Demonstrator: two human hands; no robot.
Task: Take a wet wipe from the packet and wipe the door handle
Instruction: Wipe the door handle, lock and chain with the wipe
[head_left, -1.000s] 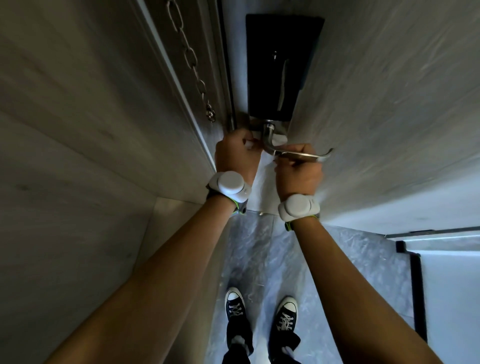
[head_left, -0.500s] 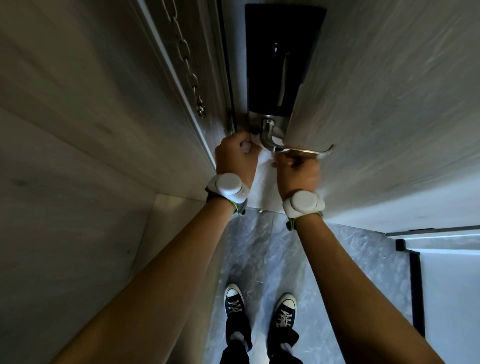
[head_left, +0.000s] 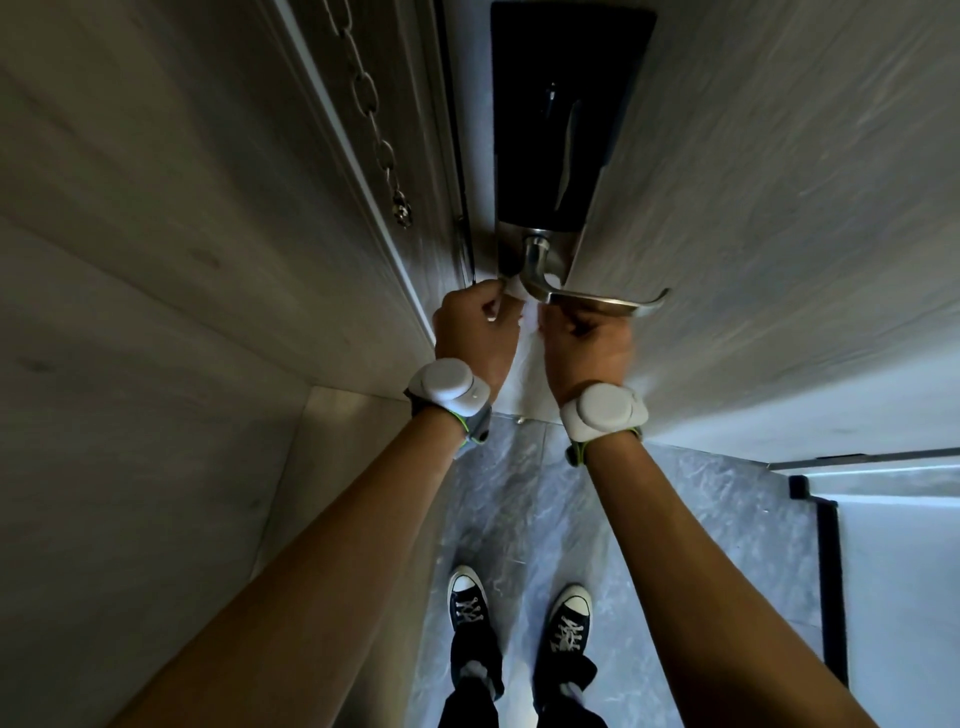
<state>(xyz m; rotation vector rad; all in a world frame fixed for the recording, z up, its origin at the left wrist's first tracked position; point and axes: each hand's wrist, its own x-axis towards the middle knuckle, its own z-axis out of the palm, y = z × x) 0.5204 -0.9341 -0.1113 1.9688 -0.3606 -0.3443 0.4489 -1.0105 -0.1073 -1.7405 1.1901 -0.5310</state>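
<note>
A silver lever door handle (head_left: 597, 299) juts from a black lock plate (head_left: 561, 104) on the grey door. Just below it both hands pinch a white wet wipe (head_left: 527, 317), of which only a small bit shows between them. My left hand (head_left: 475, 332) grips the wipe's left end beside the door edge. My right hand (head_left: 589, 340) grips the right end directly under the lever, knuckles touching or almost touching it. No wipe packet is in view.
A metal door chain (head_left: 374, 130) hangs on the frame at upper left. A pale wall panel (head_left: 130, 312) fills the left side. My two sneakers (head_left: 519, 608) stand on a grey marbled floor. A dark-framed glass panel (head_left: 831, 571) is at lower right.
My right hand has slipped down off the lever and now sits just beneath it; the lever's bar is fully exposed. The left hand stays by the door edge. The view moved closer.
</note>
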